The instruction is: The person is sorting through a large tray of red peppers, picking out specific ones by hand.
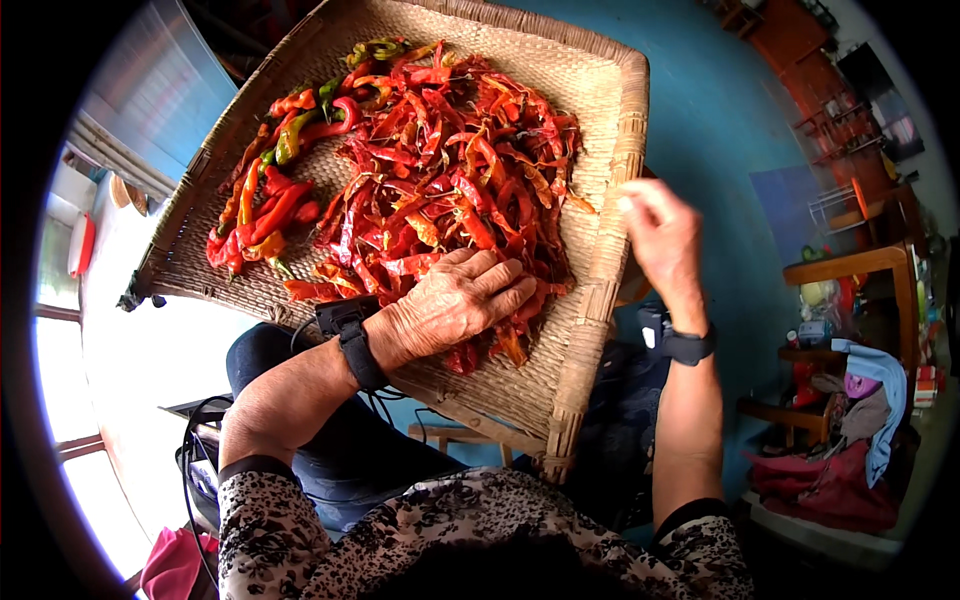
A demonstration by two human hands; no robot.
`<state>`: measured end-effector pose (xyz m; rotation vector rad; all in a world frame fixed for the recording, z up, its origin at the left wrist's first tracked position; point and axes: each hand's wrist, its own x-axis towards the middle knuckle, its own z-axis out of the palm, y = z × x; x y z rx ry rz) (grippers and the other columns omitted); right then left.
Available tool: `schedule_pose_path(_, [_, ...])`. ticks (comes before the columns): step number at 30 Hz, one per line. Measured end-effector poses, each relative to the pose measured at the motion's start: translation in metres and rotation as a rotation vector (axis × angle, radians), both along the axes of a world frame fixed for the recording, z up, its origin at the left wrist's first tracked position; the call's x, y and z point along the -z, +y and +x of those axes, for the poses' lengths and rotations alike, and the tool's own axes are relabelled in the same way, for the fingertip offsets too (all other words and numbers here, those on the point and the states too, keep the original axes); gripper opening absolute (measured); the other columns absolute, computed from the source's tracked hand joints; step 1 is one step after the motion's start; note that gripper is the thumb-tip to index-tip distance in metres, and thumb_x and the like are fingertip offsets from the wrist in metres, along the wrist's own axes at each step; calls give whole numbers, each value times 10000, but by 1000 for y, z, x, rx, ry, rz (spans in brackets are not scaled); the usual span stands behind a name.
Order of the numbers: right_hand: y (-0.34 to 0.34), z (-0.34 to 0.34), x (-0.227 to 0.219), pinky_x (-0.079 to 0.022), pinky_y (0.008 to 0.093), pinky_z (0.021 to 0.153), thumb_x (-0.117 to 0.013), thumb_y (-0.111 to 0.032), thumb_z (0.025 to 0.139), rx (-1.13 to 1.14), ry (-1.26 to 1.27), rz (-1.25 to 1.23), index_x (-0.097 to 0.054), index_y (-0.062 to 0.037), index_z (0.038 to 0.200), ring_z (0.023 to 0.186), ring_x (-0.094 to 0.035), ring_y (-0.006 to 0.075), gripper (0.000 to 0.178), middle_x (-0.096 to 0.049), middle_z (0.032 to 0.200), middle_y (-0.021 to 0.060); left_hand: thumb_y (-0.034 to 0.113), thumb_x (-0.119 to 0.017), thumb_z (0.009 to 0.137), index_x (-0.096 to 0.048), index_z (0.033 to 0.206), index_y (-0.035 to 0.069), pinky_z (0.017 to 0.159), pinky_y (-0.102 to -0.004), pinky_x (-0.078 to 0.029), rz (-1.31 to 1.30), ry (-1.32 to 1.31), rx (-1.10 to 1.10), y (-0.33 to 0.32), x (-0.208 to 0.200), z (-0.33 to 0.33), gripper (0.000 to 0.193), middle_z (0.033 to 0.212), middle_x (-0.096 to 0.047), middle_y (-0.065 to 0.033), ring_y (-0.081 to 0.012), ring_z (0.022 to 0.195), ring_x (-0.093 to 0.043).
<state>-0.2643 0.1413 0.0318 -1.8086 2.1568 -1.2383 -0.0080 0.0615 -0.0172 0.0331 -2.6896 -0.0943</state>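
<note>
A shallow woven basket lies tilted across my lap. A heap of wrinkled dried red chili peppers fills its middle. Fresher, glossier red, orange and green peppers lie in a looser group along the left side. My left hand bends over the near part of the heap, its fingers close together and closed on dried chilies; the fingertips are partly hidden. Just outside the basket's right rim is my right hand, slightly blurred, with thumb and fingers drawn into a pinch. Whatever it may hold is too small to make out.
Black straps with small devices circle both wrists, and cables hang below the left one. A wooden stool shows under the basket. At right, a wooden chair and piled cloths stand on the blue floor.
</note>
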Motion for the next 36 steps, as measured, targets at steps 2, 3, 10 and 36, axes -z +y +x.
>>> schedule_pose_path(2, [-8,24,-4,-532,322,647,-665,-43,834,-356,132,31,-670,-48,924,728,-659,208,90,-673,840,99,167,-578,797,-567,1236,67,806,-372,-504,-29,16,7,-1,-2,-2,450,1147,-578,-99,-238,952,-590])
schedule_pose_path(3, [-13,33,3,-529,339,633,-672,-36,824,-470,71,91,-662,-46,938,702,-643,228,114,-648,826,96,174,-580,787,-571,1220,63,799,-369,-506,-34,34,10,-2,-2,-2,448,1148,-582,-98,-238,945,-594])
schedule_pose_path(10, [-23,49,25,-490,395,561,-609,-59,839,-577,217,164,-646,-102,969,676,-616,318,142,-567,797,117,201,-576,793,-606,1180,95,801,-345,-491,-62,-19,1,7,1,1,403,1158,-580,-81,-212,975,-582])
schedule_pose_path(36, [-10,-64,28,-408,203,493,-595,-112,931,221,-329,-188,-557,-19,1027,545,-464,55,139,-559,689,7,173,-524,818,-577,1187,54,836,-348,-464,-106,61,-180,-6,-10,7,391,1120,-555,-63,-204,986,-548])
